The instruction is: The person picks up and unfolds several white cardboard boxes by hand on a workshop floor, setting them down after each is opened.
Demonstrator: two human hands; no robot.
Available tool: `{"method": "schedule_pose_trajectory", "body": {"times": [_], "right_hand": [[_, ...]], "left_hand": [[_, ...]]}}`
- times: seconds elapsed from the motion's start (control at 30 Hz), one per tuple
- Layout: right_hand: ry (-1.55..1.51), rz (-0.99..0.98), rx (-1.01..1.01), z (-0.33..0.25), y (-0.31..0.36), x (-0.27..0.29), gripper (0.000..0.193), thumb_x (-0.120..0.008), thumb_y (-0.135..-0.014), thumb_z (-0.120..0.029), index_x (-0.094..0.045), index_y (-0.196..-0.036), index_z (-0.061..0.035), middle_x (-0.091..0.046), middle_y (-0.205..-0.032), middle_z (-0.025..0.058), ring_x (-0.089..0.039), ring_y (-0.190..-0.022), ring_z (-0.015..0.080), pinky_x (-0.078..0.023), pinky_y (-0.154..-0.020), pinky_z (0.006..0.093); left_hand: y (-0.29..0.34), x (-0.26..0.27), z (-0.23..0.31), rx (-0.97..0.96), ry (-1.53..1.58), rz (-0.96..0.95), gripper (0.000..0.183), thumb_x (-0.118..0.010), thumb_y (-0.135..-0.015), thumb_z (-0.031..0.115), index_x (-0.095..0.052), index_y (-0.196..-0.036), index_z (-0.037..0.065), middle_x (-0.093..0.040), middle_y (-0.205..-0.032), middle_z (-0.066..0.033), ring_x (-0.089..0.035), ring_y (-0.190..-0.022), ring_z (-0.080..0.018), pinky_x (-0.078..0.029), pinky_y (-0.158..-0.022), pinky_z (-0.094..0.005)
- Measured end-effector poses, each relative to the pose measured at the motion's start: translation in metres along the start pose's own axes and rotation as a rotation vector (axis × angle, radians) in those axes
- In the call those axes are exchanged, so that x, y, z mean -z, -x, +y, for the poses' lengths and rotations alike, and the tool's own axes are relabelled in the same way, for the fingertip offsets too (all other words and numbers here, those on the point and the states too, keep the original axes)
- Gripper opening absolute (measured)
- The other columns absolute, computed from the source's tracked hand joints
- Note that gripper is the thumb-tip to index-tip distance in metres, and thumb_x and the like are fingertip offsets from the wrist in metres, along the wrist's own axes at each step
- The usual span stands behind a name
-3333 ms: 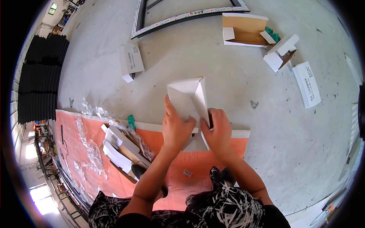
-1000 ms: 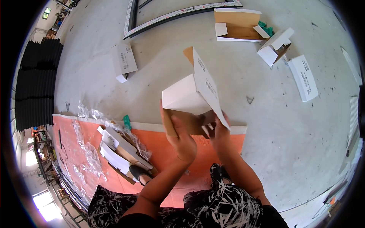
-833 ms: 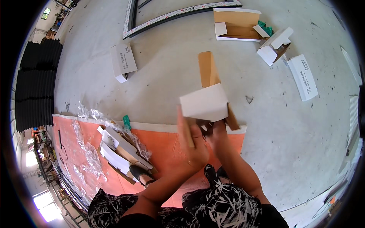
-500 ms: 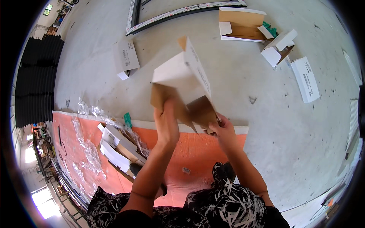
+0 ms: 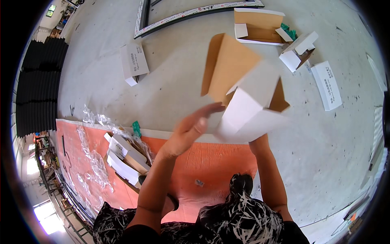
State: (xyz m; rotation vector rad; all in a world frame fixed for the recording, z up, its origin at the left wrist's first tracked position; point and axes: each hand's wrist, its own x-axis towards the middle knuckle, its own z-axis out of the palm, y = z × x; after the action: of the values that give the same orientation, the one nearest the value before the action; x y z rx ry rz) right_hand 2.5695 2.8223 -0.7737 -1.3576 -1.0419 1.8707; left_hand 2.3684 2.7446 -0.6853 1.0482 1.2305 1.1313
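Observation:
A white cardboard box [image 5: 245, 107] with brown inner sides is in the air in front of me, slightly blurred, its long flap [image 5: 231, 67] standing away from me. From below, my right hand [image 5: 259, 142] grips it; the box covers most of those fingers. My left hand [image 5: 189, 130] is open, fingers stretched toward the box's left edge. Whether its fingertips touch the cardboard I cannot tell.
Another white box [image 5: 135, 63] sits on the grey floor at left. Several more boxes [image 5: 326, 85] lie at right, below a dark frame [image 5: 199, 12]. Flattened cartons [image 5: 128, 160] and clear plastic wrap [image 5: 95, 162] lie on the orange mat [image 5: 207, 162].
The box has turned over and swung to the right, its flap now pointing away from me. My left hand has let go of it, while my right hand has moved under it.

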Motion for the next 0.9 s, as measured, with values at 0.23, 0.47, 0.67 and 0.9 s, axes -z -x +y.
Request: {"method": "schedule_pose_trajectory", "body": {"times": [0.23,0.47,0.67,0.9], "right_hand": [[-0.092,-0.200,-0.019,0.015,-0.008,0.015,0.025,-0.050,-0.082,-0.004,-0.059,-0.105,0.0011,-0.063,-0.092,0.0072,-0.060,-0.079,0.0146,-0.045,-0.062,0.0280],[-0.132,-0.115,-0.250,-0.005,0.003,0.015,0.024,-0.053,-0.087,-0.005,-0.061,-0.108,0.0026,-0.065,-0.092,0.0066,-0.062,-0.085,0.0154,-0.049,-0.071,0.0263],[0.020,-0.311,-0.254,0.006,0.013,0.022,0.023,-0.063,-0.089,-0.016,-0.062,-0.105,-0.0009,-0.064,-0.092,0.0022,-0.060,-0.085,0.0112,-0.048,-0.074,0.0272],[0.109,-0.408,-0.189,0.020,0.008,0.007,0.018,-0.063,-0.089,-0.016,-0.064,-0.099,-0.0007,-0.060,-0.082,-0.0020,-0.051,-0.074,0.0067,-0.041,-0.060,0.0252]], "left_hand": [[-0.007,-0.013,0.001,-0.098,-0.839,-0.023,0.047,-0.040,-0.098,0.041,-0.060,-0.109,0.000,-0.061,-0.089,-0.0095,-0.054,-0.089,-0.0254,-0.035,-0.090,-0.0386],[0.003,-0.026,-0.022,0.302,-0.861,-0.107,0.048,-0.051,-0.091,0.047,-0.062,-0.103,0.001,-0.062,-0.091,-0.0107,-0.058,-0.090,-0.0276,-0.036,-0.089,-0.0435],[0.006,-0.002,-0.001,0.188,0.425,0.082,0.088,-0.057,-0.079,0.067,-0.042,-0.133,-0.001,-0.049,-0.130,-0.0132,-0.044,-0.123,-0.0231,-0.032,-0.106,-0.0427],[0.004,0.008,0.004,0.255,0.865,0.324,0.079,-0.070,-0.078,0.049,-0.041,-0.133,0.001,-0.049,-0.132,-0.0119,-0.044,-0.125,-0.0269,-0.035,-0.104,-0.0469]]}}
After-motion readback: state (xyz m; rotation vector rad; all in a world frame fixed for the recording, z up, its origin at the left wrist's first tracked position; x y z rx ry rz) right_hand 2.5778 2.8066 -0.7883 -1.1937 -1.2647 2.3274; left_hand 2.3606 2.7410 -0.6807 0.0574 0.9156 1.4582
